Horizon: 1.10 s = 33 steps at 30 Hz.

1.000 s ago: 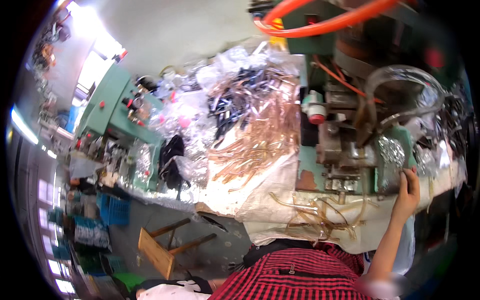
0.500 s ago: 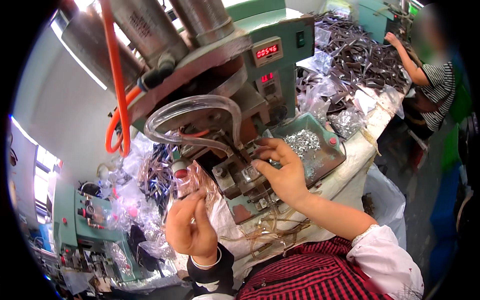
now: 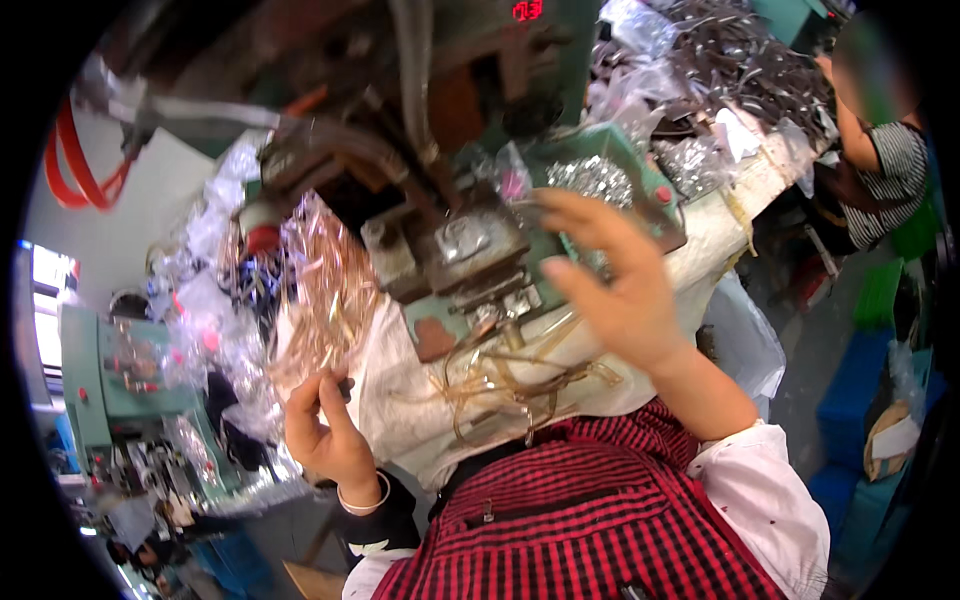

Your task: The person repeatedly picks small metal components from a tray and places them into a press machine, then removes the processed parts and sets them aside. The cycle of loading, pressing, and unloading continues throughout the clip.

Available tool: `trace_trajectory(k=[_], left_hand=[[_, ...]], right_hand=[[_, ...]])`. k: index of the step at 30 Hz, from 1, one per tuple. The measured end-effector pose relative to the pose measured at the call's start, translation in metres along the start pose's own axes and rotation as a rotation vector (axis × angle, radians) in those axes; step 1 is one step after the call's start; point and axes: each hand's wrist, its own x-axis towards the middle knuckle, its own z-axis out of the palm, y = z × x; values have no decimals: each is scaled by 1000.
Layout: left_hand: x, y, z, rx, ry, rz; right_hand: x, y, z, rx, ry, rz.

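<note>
My right hand (image 3: 612, 285) is lifted in front of the green press machine (image 3: 470, 245), blurred, its fingers apart and holding nothing. It hovers just below a green tray of small silver parts (image 3: 595, 178). My left hand (image 3: 325, 432) is low at the left, fingers curled and pinching a small dark piece (image 3: 345, 386). It sits at the foot of a clear bag of gold-tinted plastic strips (image 3: 322, 290). Between the hands, tangled translucent strips (image 3: 505, 385) lie on the white cloth (image 3: 400, 400) that covers the bench edge.
A co-worker in a striped top (image 3: 885, 165) works at the far right by heaps of dark parts (image 3: 740, 70). An orange hose (image 3: 75, 170) loops at upper left. Another green machine (image 3: 110, 370) stands at the left, and blue crates (image 3: 860, 400) sit on the floor at right.
The view has swung down and closer to the press. My right hand has come off the machine and lifted toward me. My left hand has dropped lower left, away from the clear tubing.
</note>
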Motion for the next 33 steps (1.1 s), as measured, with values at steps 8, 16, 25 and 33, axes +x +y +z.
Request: trace_trajectory(k=[8, 16, 25, 33], left_hand=[[-71, -49, -19, 548, -319, 179], [-86, -58, 32, 700, -285, 314], [-153, -24, 53, 623, -556, 405], [-148, 42, 78, 230, -897, 460]], right_hand=[[-104, 61, -27, -239, -254, 62], [-110, 93, 34, -452, -214, -187], [-149, 117, 26, -666, -293, -408], [-185, 171, -89, -540, 190, -77]])
